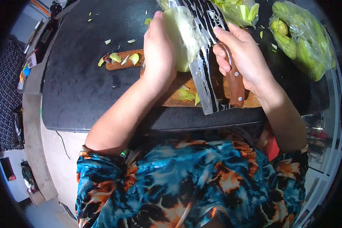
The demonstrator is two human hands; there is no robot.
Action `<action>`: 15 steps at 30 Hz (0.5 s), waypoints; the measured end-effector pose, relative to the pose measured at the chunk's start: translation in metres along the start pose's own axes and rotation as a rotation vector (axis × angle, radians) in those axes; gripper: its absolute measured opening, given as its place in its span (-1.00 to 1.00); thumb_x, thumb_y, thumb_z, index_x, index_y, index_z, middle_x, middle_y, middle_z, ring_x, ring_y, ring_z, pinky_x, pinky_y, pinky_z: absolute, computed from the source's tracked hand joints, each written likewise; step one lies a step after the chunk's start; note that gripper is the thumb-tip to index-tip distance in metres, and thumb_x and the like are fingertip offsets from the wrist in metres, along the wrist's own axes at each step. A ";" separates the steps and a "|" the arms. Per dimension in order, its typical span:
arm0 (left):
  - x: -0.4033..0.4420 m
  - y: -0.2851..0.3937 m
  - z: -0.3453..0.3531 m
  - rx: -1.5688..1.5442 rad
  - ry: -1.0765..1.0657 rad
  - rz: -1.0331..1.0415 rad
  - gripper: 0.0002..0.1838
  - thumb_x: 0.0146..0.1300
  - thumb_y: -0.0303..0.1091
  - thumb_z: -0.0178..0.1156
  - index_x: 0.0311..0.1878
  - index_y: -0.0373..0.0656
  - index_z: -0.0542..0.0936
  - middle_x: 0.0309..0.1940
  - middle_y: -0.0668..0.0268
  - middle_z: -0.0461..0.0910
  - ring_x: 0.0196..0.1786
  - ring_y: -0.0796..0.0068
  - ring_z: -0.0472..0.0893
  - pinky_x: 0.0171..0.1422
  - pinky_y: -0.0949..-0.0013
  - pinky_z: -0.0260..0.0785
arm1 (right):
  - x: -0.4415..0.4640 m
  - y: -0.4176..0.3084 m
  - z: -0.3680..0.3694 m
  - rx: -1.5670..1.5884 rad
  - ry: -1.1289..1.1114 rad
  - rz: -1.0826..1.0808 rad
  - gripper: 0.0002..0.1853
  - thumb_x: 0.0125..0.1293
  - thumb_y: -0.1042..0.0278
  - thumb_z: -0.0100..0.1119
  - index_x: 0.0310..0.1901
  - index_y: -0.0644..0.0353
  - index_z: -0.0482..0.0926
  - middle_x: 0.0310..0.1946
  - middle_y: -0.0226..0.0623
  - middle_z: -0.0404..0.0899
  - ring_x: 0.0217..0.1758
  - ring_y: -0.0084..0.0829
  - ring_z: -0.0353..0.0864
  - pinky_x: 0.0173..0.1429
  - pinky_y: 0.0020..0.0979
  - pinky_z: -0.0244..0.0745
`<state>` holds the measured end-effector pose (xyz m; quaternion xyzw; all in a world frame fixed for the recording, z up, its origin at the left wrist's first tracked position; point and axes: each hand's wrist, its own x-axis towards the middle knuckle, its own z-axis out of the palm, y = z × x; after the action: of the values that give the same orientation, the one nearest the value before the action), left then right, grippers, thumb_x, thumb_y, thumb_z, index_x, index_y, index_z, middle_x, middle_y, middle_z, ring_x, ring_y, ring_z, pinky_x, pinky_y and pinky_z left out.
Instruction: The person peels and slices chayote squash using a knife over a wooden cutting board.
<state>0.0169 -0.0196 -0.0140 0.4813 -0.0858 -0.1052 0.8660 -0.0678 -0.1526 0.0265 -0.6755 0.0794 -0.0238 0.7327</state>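
Observation:
My right hand (241, 53) is wrapped round the brown riveted handle of a cleaver (203, 85), whose blade carries black and silver streaks. The blade lies against a large pale green vegetable piece (182, 38). On the other side of that piece, my left hand (159, 45) holds it with the fingers pressed together. Beneath both is a wooden cutting board (174, 99) with green scraps on it. Its handle, at the left, bears more small peelings (115, 57). The lower tip of the blade reaches the board's near edge.
A plastic bag of green vegetables (304, 45) lies at the right of the dark table (83, 87). Another bag with cut green pieces (241, 11) is at the top. Small scraps are scattered on the table. Its near edge runs just in front of my body.

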 end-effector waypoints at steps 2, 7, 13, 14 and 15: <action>-0.002 0.003 0.001 -0.002 0.009 -0.003 -0.57 0.37 -0.02 -0.14 -0.11 -0.21 0.49 -0.28 0.28 0.55 -0.22 0.43 0.54 -0.05 0.37 0.37 | 0.001 -0.001 0.002 0.000 0.009 0.010 -0.80 0.41 0.24 -0.10 -0.23 0.18 0.42 -0.65 -0.49 0.30 -0.71 -0.68 0.27 -0.63 -0.59 0.24; 0.001 0.001 -0.004 -0.004 0.023 0.007 -0.56 0.36 -0.01 -0.14 -0.12 -0.22 0.50 -0.29 0.27 0.56 -0.23 0.42 0.55 -0.04 0.37 0.38 | 0.004 0.000 0.006 0.018 -0.005 0.016 -0.80 0.41 0.23 -0.10 -0.23 0.18 0.42 -0.65 -0.48 0.31 -0.71 -0.67 0.28 -0.62 -0.59 0.25; 0.005 0.002 -0.005 0.066 -0.014 -0.064 -0.56 0.35 0.00 -0.11 -0.14 -0.22 0.50 -0.31 0.28 0.55 -0.24 0.43 0.54 -0.07 0.38 0.38 | 0.005 -0.002 -0.002 -0.021 -0.021 0.040 -0.80 0.41 0.22 -0.09 -0.21 0.17 0.41 -0.65 -0.49 0.32 -0.71 -0.67 0.28 -0.64 -0.59 0.24; 0.005 0.003 -0.005 0.087 -0.029 -0.087 -0.56 0.35 0.00 -0.11 -0.15 -0.22 0.50 -0.32 0.28 0.55 -0.25 0.44 0.54 -0.07 0.38 0.38 | 0.005 -0.005 -0.006 -0.028 -0.033 0.054 -0.80 0.41 0.22 -0.09 -0.21 0.17 0.41 -0.65 -0.48 0.32 -0.71 -0.68 0.28 -0.64 -0.59 0.24; 0.005 0.002 -0.006 0.079 -0.040 -0.080 -0.56 0.35 0.00 -0.11 -0.14 -0.22 0.50 -0.31 0.28 0.55 -0.25 0.43 0.54 -0.07 0.38 0.38 | 0.005 -0.007 -0.009 -0.034 -0.044 0.071 -0.80 0.41 0.22 -0.09 -0.21 0.17 0.41 -0.65 -0.48 0.32 -0.71 -0.68 0.28 -0.64 -0.59 0.24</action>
<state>0.0238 -0.0153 -0.0150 0.5162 -0.0879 -0.1460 0.8394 -0.0640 -0.1623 0.0321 -0.6848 0.0876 0.0185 0.7232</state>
